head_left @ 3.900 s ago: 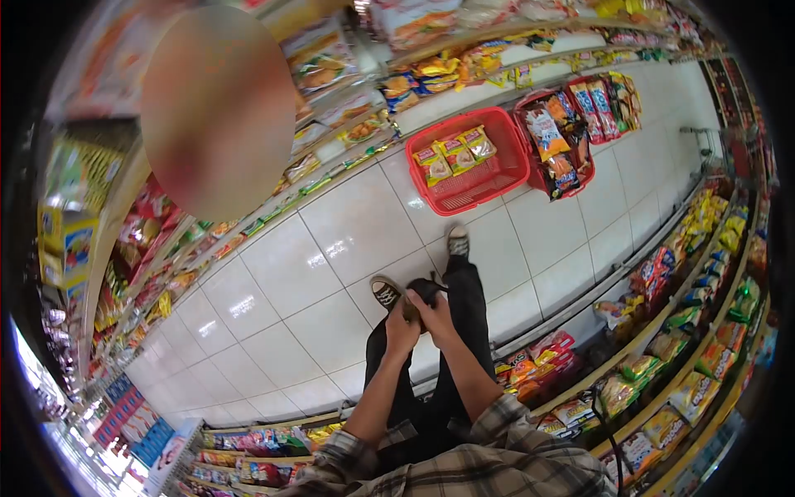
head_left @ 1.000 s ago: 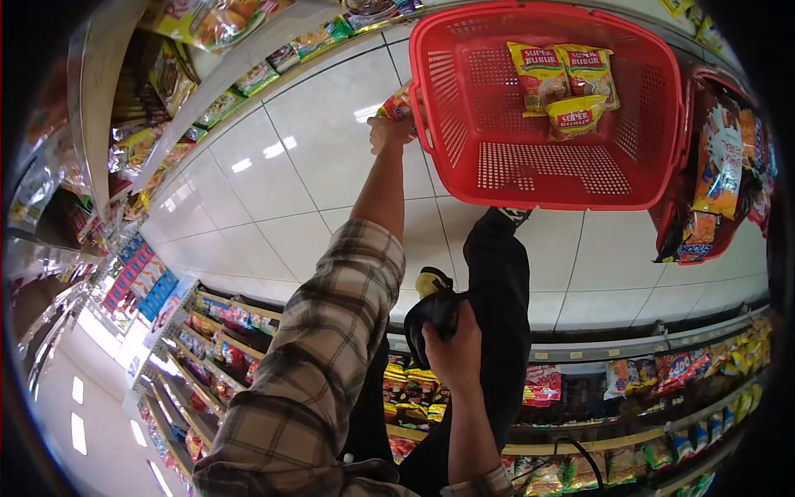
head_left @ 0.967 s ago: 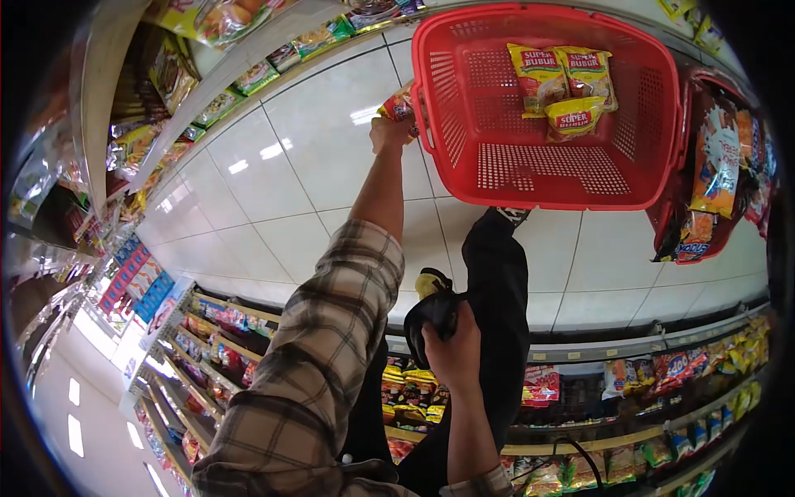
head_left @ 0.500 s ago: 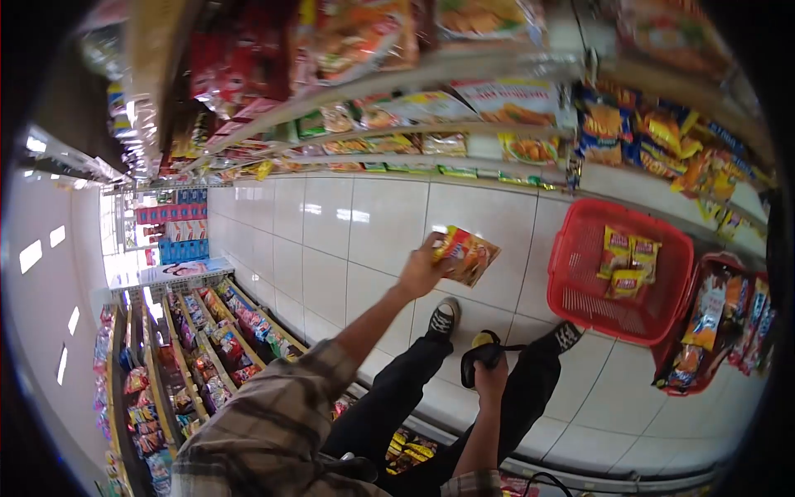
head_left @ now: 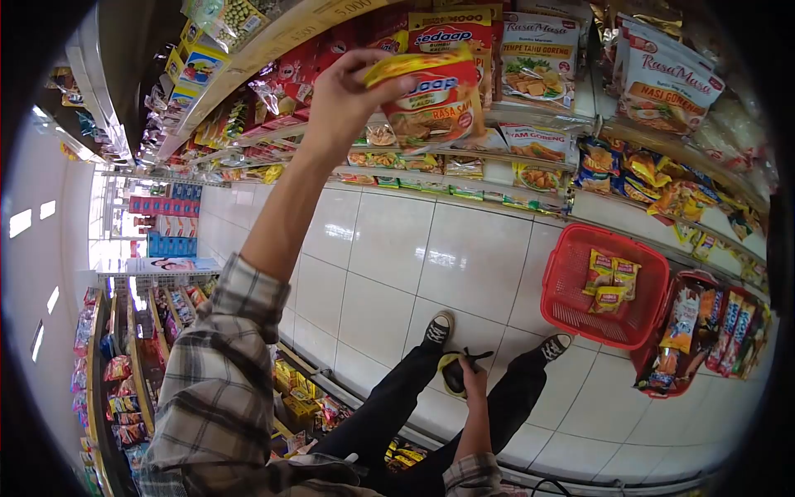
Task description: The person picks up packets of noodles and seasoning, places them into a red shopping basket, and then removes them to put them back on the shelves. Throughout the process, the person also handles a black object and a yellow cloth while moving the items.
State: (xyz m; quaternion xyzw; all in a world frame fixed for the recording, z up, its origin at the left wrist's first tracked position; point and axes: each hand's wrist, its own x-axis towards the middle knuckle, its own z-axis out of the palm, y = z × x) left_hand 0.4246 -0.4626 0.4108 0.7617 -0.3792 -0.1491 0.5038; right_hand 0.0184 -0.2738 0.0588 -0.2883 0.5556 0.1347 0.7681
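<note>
My left hand (head_left: 352, 93) is raised to the upper shelf, its thumb and fingers pinching the top of a red and yellow seasoning packet (head_left: 435, 103). That packet overlaps similar Sedaap packets (head_left: 443, 35) on the shelf behind it. Beside them stand white-topped RasaMasa seasoning packets (head_left: 538, 58). Low between my legs, my right hand (head_left: 474, 385) is closed on a dark rounded thing (head_left: 453, 377) with a pale yellow edge and a black strap; I cannot tell its kind.
A red basket (head_left: 553, 286) on the tiled floor holds three small yellow packets (head_left: 613, 273). Against it stands another red basket (head_left: 689, 383) full of snack packs. Shelves line the aisle, with a lower rack of snacks (head_left: 124, 389) on the left.
My left hand has risen from above the floor to the upper shelf, carrying the seasoning packet. My right hand has shifted slightly left and down, still gripping the dark thing.
</note>
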